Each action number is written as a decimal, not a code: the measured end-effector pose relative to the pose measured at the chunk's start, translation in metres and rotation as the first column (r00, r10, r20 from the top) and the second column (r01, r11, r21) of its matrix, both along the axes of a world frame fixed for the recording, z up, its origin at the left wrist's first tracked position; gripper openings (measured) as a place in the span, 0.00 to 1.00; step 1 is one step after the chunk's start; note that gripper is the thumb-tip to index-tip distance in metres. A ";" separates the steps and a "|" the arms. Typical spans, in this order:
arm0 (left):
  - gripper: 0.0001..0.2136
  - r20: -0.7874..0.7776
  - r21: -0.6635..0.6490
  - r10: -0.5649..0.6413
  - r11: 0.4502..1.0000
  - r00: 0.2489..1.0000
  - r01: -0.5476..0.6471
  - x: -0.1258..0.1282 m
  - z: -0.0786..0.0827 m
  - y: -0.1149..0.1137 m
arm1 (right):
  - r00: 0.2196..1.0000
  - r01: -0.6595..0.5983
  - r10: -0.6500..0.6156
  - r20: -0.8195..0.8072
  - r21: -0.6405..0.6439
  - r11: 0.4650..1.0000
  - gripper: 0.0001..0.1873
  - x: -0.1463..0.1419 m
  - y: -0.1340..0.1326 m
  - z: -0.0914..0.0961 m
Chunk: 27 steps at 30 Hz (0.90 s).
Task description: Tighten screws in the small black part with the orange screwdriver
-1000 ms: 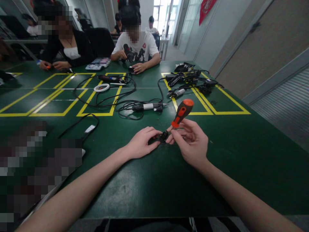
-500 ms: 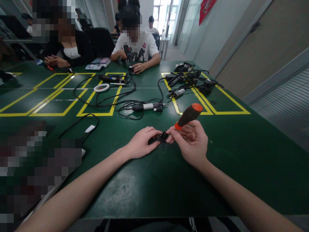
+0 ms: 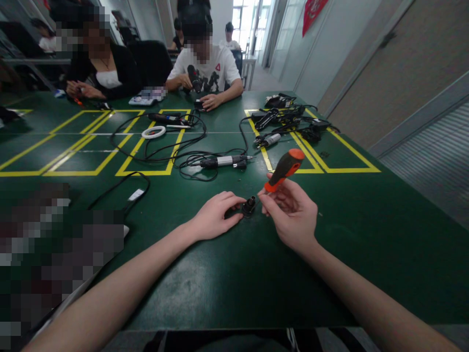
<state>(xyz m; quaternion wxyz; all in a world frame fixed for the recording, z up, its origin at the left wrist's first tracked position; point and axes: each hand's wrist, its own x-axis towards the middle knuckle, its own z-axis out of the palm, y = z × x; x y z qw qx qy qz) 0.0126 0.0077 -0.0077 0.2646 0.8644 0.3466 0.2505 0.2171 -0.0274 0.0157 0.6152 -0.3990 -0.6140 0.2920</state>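
Note:
A small black part with a round base and a short upright cylinder (image 3: pixel 249 206) stands on the green table (image 3: pixel 220 278). My left hand (image 3: pixel 219 215) rests on the table with thumb and fingers closed on the part's left side. Just right of it, my right hand (image 3: pixel 293 210) grips a screwdriver (image 3: pixel 285 170) with a black and orange handle. The handle tilts up and to the right, and the thin shaft between my fingertips points down toward the part. The shaft's tip is too small to make out clearly.
An electric screwdriver (image 3: pixel 223 162) with a coiled black cable lies ahead. Farther off are a white ring (image 3: pixel 154 132), another dark tool (image 3: pixel 170 120) and a heap of black tools and cables (image 3: pixel 289 117). Two people sit across the table; one holds a power drill (image 3: pixel 194 78).
My right hand has drawn slightly right, away from the black part, and the screwdriver has risen a little. The part's top shows more now. My left hand stays put.

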 end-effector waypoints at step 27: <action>0.11 0.005 0.001 -0.005 1.000 1.000 0.005 0.000 0.000 0.000 | 0.997 -0.080 0.080 0.006 0.017 0.997 0.04 0.001 -0.003 0.000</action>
